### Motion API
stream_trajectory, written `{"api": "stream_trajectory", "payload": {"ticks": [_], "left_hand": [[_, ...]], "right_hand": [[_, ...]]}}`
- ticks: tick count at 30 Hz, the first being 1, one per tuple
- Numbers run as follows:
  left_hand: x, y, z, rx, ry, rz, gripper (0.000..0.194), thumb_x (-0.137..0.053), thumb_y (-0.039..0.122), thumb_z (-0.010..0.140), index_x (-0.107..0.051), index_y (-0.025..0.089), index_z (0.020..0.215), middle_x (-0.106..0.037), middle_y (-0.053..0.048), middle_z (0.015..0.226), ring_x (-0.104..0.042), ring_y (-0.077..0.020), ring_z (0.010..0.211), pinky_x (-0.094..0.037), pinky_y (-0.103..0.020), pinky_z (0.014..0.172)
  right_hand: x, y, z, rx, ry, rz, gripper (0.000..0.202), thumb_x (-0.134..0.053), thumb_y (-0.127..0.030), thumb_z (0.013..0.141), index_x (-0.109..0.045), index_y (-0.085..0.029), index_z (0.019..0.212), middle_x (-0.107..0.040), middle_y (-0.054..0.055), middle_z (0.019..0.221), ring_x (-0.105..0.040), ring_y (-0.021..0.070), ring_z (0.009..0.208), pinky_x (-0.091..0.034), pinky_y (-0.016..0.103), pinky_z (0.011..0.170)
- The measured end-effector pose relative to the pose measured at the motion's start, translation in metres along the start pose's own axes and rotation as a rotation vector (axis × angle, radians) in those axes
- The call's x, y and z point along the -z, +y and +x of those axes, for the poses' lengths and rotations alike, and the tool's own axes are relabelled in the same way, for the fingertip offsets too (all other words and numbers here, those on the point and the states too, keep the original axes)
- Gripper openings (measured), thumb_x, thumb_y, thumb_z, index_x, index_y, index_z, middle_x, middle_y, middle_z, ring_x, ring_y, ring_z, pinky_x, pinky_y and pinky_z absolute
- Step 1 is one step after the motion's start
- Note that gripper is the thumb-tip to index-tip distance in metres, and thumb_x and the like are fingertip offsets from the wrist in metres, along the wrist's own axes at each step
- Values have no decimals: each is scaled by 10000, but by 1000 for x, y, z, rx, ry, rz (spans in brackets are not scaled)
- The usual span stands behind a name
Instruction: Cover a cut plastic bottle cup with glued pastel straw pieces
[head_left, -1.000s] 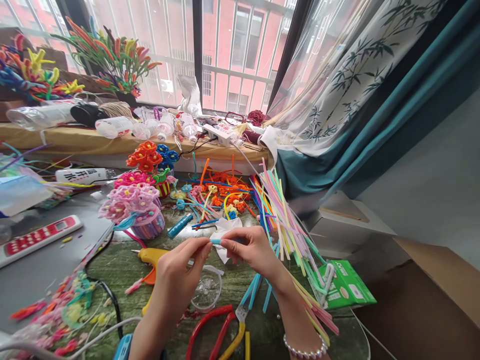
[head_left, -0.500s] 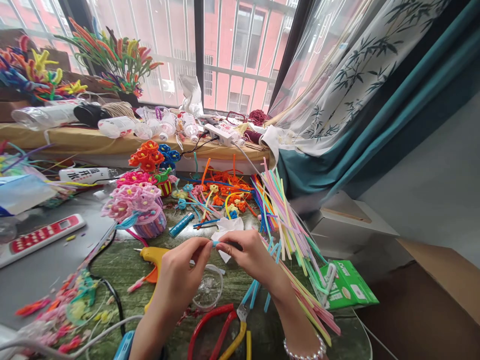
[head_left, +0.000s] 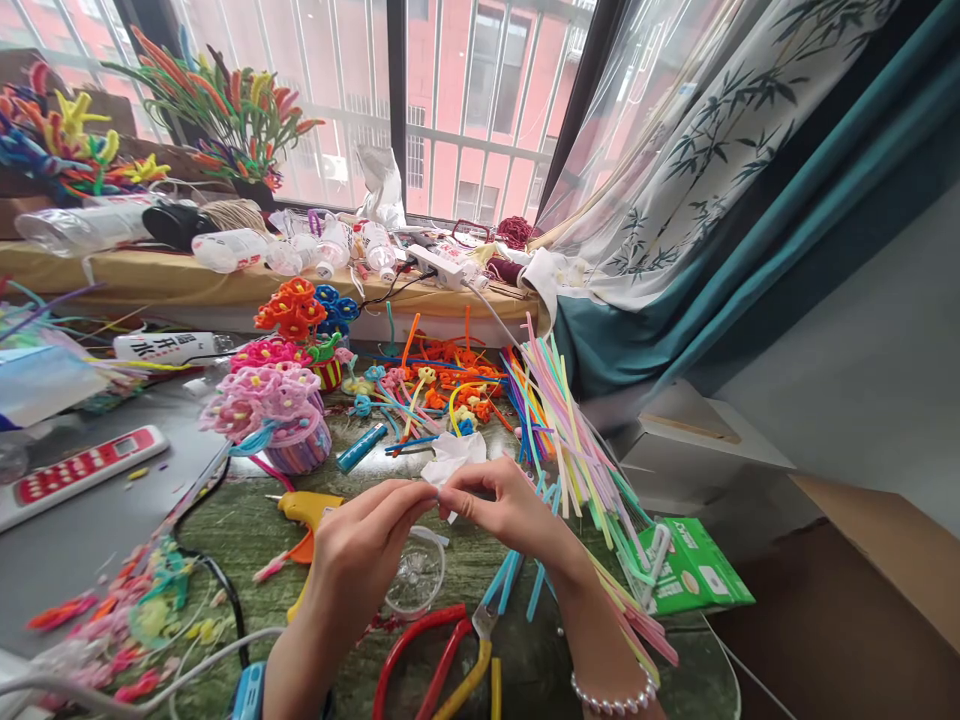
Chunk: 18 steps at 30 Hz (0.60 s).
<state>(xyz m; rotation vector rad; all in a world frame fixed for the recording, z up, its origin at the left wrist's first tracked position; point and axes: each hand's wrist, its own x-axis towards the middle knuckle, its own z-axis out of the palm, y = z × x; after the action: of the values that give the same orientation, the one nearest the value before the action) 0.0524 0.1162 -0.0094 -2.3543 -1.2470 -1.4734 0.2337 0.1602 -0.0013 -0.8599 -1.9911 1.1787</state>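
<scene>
My left hand (head_left: 367,535) and my right hand (head_left: 499,505) meet at their fingertips over the green table. Both are pinched closed on a small light blue piece, nearly hidden between the fingers. Just behind them lies a crumpled white paper (head_left: 452,455). A clear plastic cup (head_left: 417,572) sits between my wrists. Left of my left hand is a yellow glue gun (head_left: 307,510). Light blue pipe cleaners (head_left: 538,590) lie beneath my right wrist, and red-and-yellow-handled pliers (head_left: 480,640) are near the front edge.
Pink pipe-cleaner flowers (head_left: 259,400) stand at the left, with a blue lighter (head_left: 361,447) beside them. Bundled pastel pipe cleaners (head_left: 562,410) and a green packet (head_left: 697,565) lie at the right. A white-and-red remote (head_left: 82,475) is far left; bottles (head_left: 229,250) line the sill.
Both hands have shifted slightly, and my left fingers now bend down over the blue piece, covering more of it. The view has moved a little.
</scene>
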Motion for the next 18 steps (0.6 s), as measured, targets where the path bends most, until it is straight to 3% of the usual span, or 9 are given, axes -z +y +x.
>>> {"api": "stream_trajectory", "payload": {"ticks": [8,18], "left_hand": [[-2,1,2,4,0,4,141,-558,174,926,-690,188,876,-752,-4,764,-713,-121,645,-536,-179,617],[-2,0,0,7,-1,36,156,-536,181,932,-682,194,878,-748,-8,759,-701,-124,630,-532,-188,610]], "right_hand": [[0,-3,-1,-3,-1,-14,441,-571,-504,913,-749,-143,732,-648,14,637,-479,113,580,-341,245,570],[1,2,-1,-64,-44,-5,482,-576,-569,888,-753,-140,756,-478,-29,546,-341,91,514,-248,237,486]]}}
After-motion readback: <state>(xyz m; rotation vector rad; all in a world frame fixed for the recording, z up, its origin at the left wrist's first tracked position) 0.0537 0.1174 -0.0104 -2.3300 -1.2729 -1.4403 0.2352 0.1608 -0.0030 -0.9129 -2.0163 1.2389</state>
